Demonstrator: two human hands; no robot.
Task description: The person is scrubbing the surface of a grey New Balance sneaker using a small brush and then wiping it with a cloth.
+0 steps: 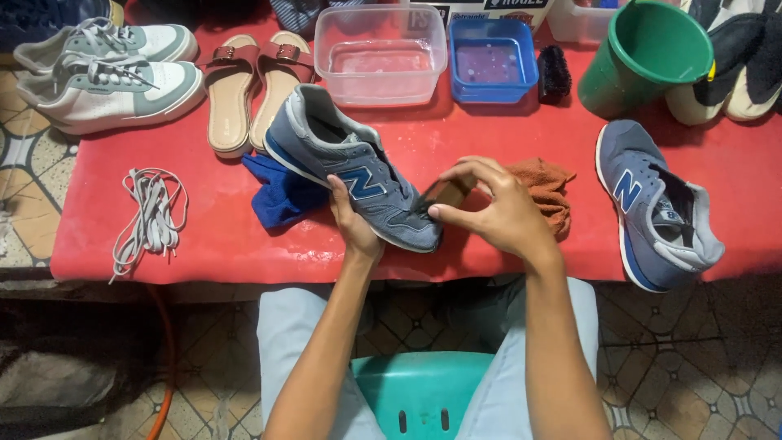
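Sneaker [350,175], grey-blue suede with a white sole, tilted on the red counter [204,236], toe towards the person. Left hand [352,222] grips its side from below; right hand [497,208] is pinched narrow at the toe (can't tell what's between the fingertips). Matching sneaker [656,208] lies well apart, right. Green round bucket [648,53], clear plastic tub [380,53] behind. Blue cloth [281,195] under the heel, crumpled orange rag [547,189] beside the right hand. Loose grey laces [151,216] far left.

A shoe-cleaning workplace is indicated, possibly home-based: a red table [204,236] is laid with several shoe pairs, water tubs [380,55], a brush [554,73], cloths [281,195] and removed laces [151,216]; a tiled floor [684,367] is seen.
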